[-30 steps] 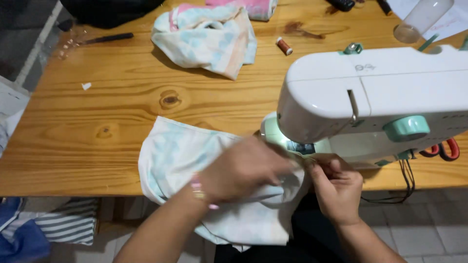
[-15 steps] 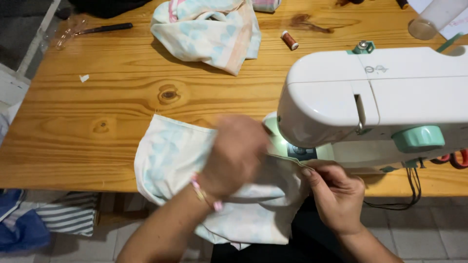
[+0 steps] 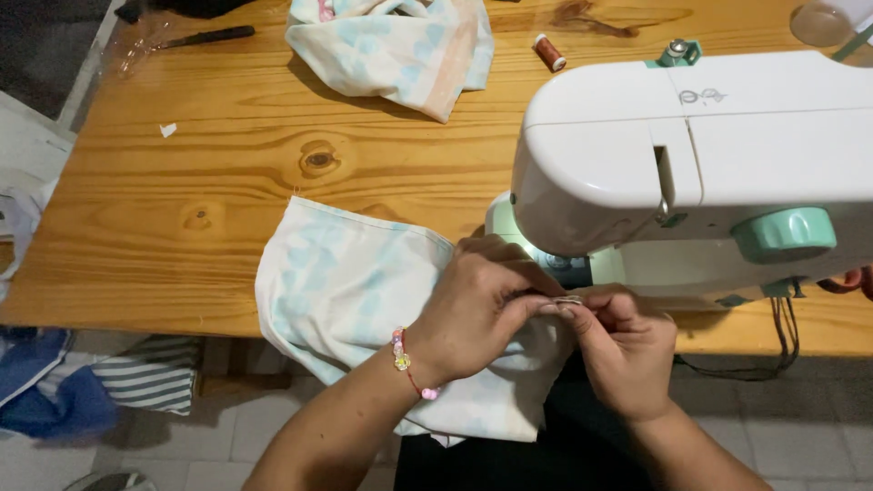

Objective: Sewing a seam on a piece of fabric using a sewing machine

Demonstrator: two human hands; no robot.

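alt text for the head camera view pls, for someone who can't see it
A person's left hand and right hand pinch the edge of a pale blue-and-white patterned cloth in front of a white and mint-green sewing machine on a light wooden table. A second crumpled pastel cloth and a reddish-brown thread spool lie farther back.

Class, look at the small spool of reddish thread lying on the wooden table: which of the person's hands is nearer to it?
Left. The left hand lies almost straight below the spool, on the pale cloth. The right hand sits lower and further right, near the table edge.
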